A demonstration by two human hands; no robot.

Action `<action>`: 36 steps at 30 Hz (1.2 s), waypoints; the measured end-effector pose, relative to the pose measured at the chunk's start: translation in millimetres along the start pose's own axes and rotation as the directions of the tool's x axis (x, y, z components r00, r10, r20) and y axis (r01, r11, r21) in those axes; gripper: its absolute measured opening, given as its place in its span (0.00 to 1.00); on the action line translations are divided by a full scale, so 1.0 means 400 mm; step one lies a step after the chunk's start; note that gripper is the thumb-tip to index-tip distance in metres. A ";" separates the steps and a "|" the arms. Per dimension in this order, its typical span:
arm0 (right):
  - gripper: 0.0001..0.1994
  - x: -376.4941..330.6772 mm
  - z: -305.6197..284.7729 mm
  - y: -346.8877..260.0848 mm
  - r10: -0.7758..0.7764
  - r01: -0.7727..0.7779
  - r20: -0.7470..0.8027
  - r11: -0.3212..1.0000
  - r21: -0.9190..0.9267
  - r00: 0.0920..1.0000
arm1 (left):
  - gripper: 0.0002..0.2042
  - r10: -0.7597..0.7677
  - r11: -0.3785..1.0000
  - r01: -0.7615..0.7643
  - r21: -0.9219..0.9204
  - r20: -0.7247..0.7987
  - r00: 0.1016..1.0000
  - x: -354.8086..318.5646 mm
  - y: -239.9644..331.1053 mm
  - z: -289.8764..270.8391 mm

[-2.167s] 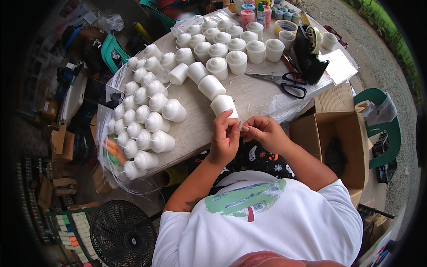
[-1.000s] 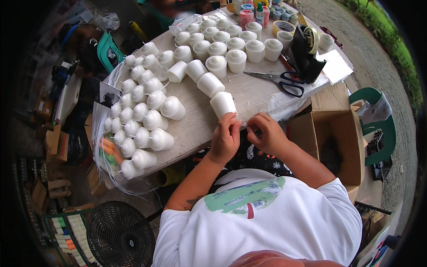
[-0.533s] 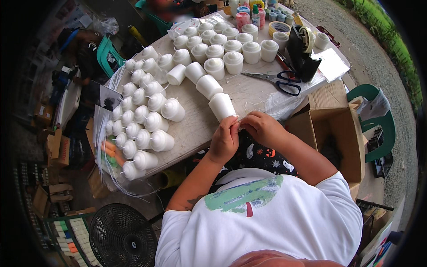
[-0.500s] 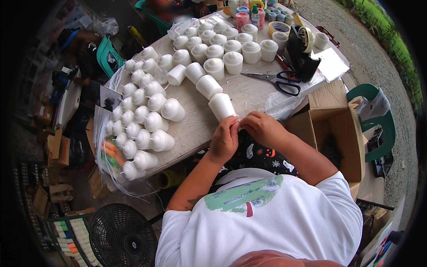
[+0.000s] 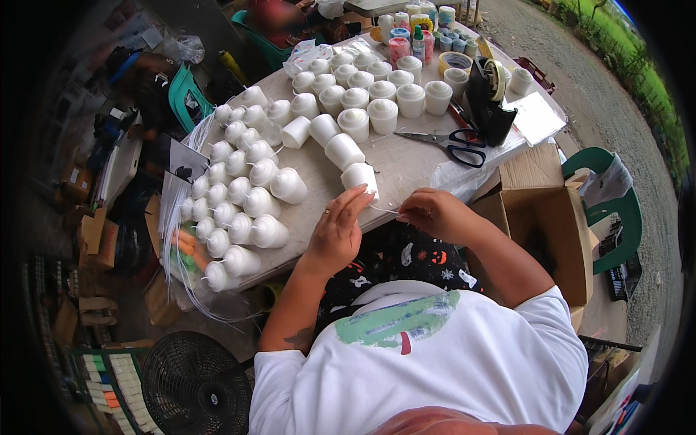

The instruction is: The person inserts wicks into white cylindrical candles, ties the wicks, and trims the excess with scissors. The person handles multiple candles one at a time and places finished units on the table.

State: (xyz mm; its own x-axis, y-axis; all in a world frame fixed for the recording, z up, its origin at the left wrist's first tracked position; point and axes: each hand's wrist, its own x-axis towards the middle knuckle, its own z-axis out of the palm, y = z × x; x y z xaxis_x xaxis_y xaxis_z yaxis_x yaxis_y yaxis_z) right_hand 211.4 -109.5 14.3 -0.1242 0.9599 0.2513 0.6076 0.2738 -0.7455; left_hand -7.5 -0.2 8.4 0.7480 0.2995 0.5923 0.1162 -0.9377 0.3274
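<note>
A white candle (image 5: 359,176) lies on its side at the near edge of the table, its end toward me. My left hand (image 5: 339,223) has its fingers stretched out, the tips touching that near end. From there a thin white wick (image 5: 384,210) runs to the right. My right hand (image 5: 435,212) pinches the wick's far part between thumb and fingers. Beyond the candle, more white candles lie in a line, among them a middle one (image 5: 344,151) and a farther one (image 5: 323,129). To the left, rows of swirl-topped candles (image 5: 261,203) show wicks sticking out.
Black-handled scissors (image 5: 464,147) lie on the table (image 5: 395,163) near a black tape dispenser (image 5: 489,101). More white candles (image 5: 382,116) stand at the back, near coloured jars (image 5: 399,49). An open cardboard box (image 5: 544,210) and green chair (image 5: 616,210) are at the right; a fan (image 5: 196,380) is lower left.
My left hand has opened from a pinch, its fingers now stretched against the candle's end. My right hand has moved slightly right, and a length of wick shows between the hands.
</note>
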 end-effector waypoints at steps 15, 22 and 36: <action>0.21 0.221 0.081 0.075 -0.284 0.215 -0.105 0.879 -0.425 0.953 | 0.36 -0.255 0.962 0.227 -0.152 -0.198 0.947 -0.030 -0.051 0.029; 0.07 0.262 0.153 0.079 -0.388 0.267 -0.164 0.830 -0.490 0.907 | 0.34 -0.373 0.892 0.272 -0.362 -0.248 0.894 -0.046 -0.004 -0.023; 0.23 0.180 0.024 0.005 -0.293 0.028 -0.291 0.747 -0.665 0.911 | 0.35 -0.567 0.522 0.286 -0.803 -0.076 0.820 -0.047 -0.020 -0.004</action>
State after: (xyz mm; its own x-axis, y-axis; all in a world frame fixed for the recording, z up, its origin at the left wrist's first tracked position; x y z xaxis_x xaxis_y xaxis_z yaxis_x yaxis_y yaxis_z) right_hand 196.2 -39.2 25.2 -0.0630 0.7764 0.6271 0.9716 0.1913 -0.1392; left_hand -23.5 1.9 -4.1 0.4981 0.7905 0.3564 -0.2503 -0.2624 0.9319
